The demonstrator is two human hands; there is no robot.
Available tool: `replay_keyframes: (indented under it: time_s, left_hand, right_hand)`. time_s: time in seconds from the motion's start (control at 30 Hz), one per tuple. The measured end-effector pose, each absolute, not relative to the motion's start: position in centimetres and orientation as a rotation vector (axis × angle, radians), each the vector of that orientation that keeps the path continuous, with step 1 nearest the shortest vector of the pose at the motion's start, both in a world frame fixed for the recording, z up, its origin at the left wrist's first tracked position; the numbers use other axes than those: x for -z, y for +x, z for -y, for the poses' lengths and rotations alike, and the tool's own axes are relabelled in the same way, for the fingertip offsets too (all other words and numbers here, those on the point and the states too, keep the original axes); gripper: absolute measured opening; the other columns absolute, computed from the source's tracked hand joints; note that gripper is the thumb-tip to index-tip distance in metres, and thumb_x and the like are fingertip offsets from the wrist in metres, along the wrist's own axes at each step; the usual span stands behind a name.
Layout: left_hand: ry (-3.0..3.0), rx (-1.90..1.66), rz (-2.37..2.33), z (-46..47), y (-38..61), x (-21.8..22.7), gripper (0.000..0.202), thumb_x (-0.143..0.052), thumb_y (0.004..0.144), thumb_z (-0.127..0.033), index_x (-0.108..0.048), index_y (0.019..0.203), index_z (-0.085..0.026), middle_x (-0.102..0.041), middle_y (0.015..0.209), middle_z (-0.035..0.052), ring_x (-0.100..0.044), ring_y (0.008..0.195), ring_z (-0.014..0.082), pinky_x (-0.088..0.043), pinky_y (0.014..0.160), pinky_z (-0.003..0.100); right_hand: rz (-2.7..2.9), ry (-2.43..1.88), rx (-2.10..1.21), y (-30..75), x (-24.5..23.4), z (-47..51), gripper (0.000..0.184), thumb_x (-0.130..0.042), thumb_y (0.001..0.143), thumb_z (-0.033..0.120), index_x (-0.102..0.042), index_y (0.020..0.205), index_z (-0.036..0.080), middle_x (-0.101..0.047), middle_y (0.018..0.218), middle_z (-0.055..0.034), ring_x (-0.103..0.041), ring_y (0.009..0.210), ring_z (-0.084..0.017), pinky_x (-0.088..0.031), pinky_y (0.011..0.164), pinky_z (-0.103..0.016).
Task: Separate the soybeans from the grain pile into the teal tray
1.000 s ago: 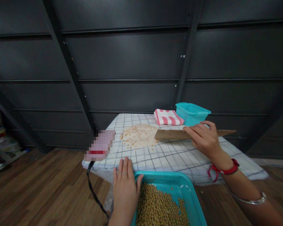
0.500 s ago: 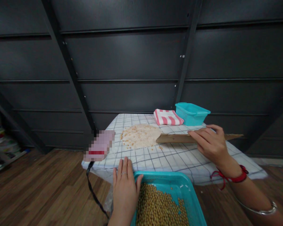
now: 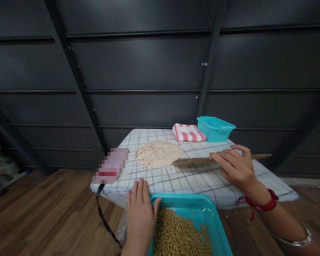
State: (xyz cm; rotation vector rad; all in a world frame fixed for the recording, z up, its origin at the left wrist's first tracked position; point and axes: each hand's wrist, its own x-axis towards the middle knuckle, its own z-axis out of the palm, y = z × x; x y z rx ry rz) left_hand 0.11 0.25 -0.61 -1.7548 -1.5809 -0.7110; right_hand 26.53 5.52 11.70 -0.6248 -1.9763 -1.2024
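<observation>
My right hand [image 3: 236,167] pinches a long, flat strip of brown cardboard [image 3: 193,161] over the table, fingers closed on its upper edge. The strip's left end reaches the edge of a flat patch of pale flour-like powder [image 3: 160,153], with yellowish beans scattered on its left and front sides. My left hand [image 3: 140,209] lies with fingers stretched out at the far left corner of a turquoise tray [image 3: 186,197], its thumb against the rim. Many round, yellow-brown soybeans [image 3: 178,231] fill the tray's bottom, which is cut off by the frame.
A white checked cloth [image 3: 160,183] covers the table. At its back stand a folded pink-and-white striped towel [image 3: 189,133] and a turquoise basket [image 3: 216,131]. A blurred pinkish object [image 3: 112,165] with a black strap [image 3: 105,220] lies at the left edge. A dark panel wall rises behind.
The cardboard strip has tilted, showing a narrower face, and its left end sits slightly further left. My right hand has shifted a little left with it. My left hand stays at the tray.
</observation>
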Motion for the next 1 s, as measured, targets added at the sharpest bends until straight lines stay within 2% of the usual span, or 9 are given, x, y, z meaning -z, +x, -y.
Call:
replay_keyframes:
  time_s: [0.3, 0.73, 1.0]
  left_hand:
    - [-1.763, 0.673, 1.579, -0.1, 0.1, 0.6, 0.052, -0.028, 0.086, -0.04, -0.051, 0.109, -0.001, -0.058, 0.113, 0.0201, -0.051, 0.106, 0.0315, -0.043, 0.083, 0.05]
    - [-1.769, 0.706, 1.652, -0.2, 0.1, 0.9, 0.053, -0.028, 0.085, -0.044, -0.05, 0.113, -0.006, -0.057, 0.116, 0.0173, -0.048, 0.112, 0.0293, -0.04, 0.089, 0.05]
    - [-1.791, 0.732, 1.642, -0.1, 0.1, 0.7, 0.052, -0.028, 0.085, -0.043, -0.05, 0.112, -0.004, -0.057, 0.115, 0.0183, -0.049, 0.11, 0.0299, -0.043, 0.086, 0.048]
  right_hand:
    - [1.988, -0.575, 1.186, 25.6, -11.6, -5.9, 0.027, -0.041, 0.073, -0.003, -0.054, 0.088, 0.015, -0.063, 0.066, -0.0015, -0.054, 0.062, -0.012, -0.038, 0.073, -0.036]
    - [1.985, -0.581, 1.202, 25.7, -11.8, -5.0, 0.031, -0.044, 0.073, 0.0, -0.056, 0.094, 0.02, -0.064, 0.067, 0.0014, -0.055, 0.063, -0.011, -0.038, 0.075, -0.034]
    - [2.001, -0.547, 1.176, 25.9, -11.7, -4.8, 0.029, -0.042, 0.072, -0.004, -0.055, 0.089, 0.017, -0.064, 0.068, -0.0009, -0.055, 0.064, -0.012, -0.038, 0.077, -0.036]
